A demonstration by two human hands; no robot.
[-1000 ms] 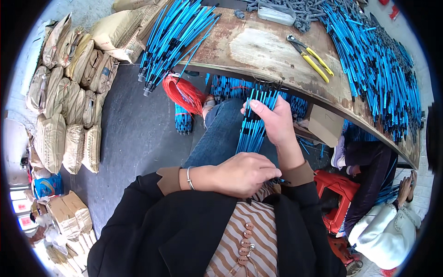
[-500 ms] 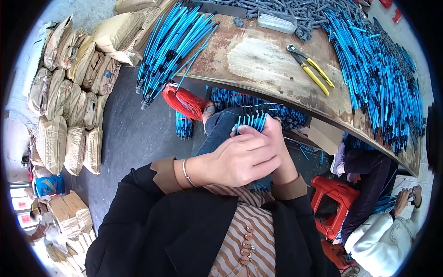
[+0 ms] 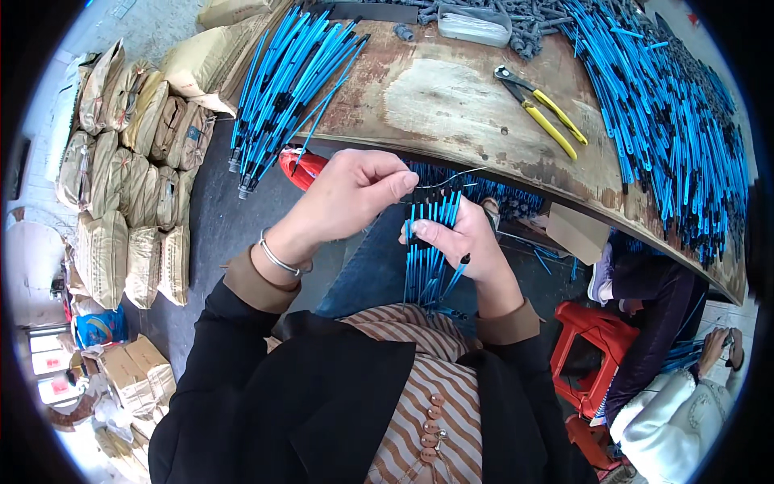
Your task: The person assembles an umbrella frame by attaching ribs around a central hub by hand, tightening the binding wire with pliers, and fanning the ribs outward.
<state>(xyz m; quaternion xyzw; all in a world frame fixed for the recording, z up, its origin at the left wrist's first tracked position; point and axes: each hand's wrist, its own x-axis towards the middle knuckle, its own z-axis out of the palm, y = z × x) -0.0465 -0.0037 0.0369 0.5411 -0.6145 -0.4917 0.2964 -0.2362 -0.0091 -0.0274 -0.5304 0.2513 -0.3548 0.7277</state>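
Observation:
Over my lap, my right hand (image 3: 468, 238) is wrapped round a bundle of slim blue sticks with black tips (image 3: 427, 262), held upright with the thumb across the front. One stick with a black end pokes out beside the palm. To the left and slightly higher, my left hand (image 3: 347, 194) is closed, thumb pressed against the forefinger. From its fingertips a thin wire (image 3: 459, 173) appears to run past the bundle's black tips to the right; the pinched end is too small to make out.
The worn wooden table (image 3: 451, 89) bears yellow-handled pliers (image 3: 542, 113), a clear plastic box (image 3: 474, 27), grey parts and blue-stick heaps (image 3: 661, 121). A red bundle (image 3: 302, 169) hangs by its left edge. Paper sacks (image 3: 105, 250) stand left. Right: a red stool (image 3: 592, 347) and another person (image 3: 677, 411).
My left hand has come off the bundle and moved up and left, its fingers pinched. My right hand keeps its grip, and more of the sticks now shows.

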